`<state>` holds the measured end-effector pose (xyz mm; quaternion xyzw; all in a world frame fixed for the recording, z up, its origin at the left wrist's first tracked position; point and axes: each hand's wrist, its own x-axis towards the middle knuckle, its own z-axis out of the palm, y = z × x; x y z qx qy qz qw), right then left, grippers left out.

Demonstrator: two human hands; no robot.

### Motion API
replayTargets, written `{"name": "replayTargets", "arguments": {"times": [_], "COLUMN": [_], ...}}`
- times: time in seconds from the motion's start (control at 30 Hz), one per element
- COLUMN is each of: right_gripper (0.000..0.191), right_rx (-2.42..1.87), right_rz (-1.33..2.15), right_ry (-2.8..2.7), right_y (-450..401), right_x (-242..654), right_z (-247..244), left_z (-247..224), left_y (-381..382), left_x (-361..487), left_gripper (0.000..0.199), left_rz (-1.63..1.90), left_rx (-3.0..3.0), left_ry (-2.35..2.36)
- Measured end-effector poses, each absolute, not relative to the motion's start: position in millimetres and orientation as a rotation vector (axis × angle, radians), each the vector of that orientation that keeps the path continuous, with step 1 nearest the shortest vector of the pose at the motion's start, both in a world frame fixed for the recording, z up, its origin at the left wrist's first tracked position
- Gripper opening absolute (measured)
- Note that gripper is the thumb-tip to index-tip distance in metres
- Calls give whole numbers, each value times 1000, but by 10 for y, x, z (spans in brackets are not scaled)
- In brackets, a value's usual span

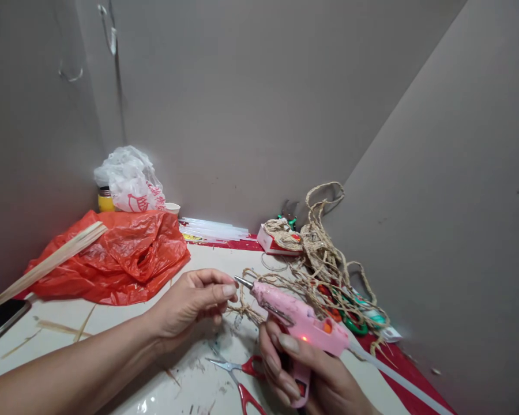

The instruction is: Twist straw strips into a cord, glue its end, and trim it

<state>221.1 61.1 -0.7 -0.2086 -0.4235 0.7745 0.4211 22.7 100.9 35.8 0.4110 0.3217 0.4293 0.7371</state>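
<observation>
A pink glue gun (296,314) with a small glowing light is gripped in my right hand (303,363), its metal nozzle pointing left. My left hand (199,300) is pinched, thumb against forefinger, right beside the nozzle tip; whatever lies between those fingertips is too small to make out. Thin braided straw cord (246,311) lies just beyond my left fingertips, part of it passing behind the nozzle. Out of the back of the gun, a long translucent glue stick (398,377) reaches to the lower right. Red-handled scissors (240,369) lie open on the table below my hands.
A red plastic bag (121,259) and pale straw strips (64,252) lie at left, near a phone (4,320). Behind are a white bag (132,178), a yellow jar (106,200) and glue sticks (216,229). Coiled braided rope (322,248) and a small box (277,246) stand at right.
</observation>
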Motion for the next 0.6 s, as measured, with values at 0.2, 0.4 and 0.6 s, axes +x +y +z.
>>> {"name": "replayTargets", "arguments": {"times": [0.2, 0.4, 0.6], "right_gripper": [29, 29, 32], "right_rx": [-576, -631, -680], "right_rz": [1943, 1927, 1912], "right_ry": [-1138, -1150, -1168], "right_y": [599, 590, 577], "right_x": [2209, 2211, 2205], "right_z": [-24, -26, -12], "left_z": [336, 309, 312], "left_y": [1002, 1000, 1002], "left_x": [250, 259, 271], "left_gripper": [20, 20, 17], "left_rz": [972, 978, 969], "left_rx": [900, 861, 802], "left_ry": [702, 736, 717]}}
